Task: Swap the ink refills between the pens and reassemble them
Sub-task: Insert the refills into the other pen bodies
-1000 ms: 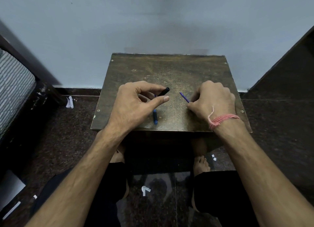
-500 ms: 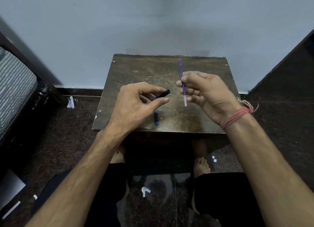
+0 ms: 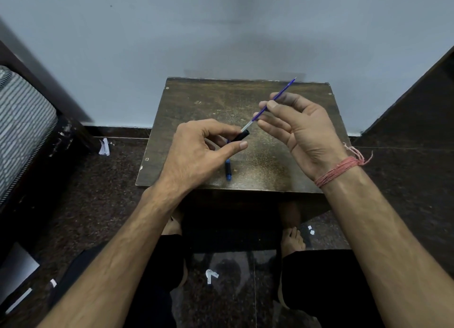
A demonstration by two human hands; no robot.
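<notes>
My left hand pinches the black barrel above the table's middle; my right hand pinches the blue refill, its pale end at the barrel's mouth. A blue pen part lies near the front edge. If the refill comes in crooked, I reckon it could catch the rim and bend.

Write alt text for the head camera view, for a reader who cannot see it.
Over a small dark wooden table, the right hand pinches a blue ink refill and aims its pale end at the open mouth of a black pen barrel held in the left hand. A blue pen part lies on the table beneath.
</notes>
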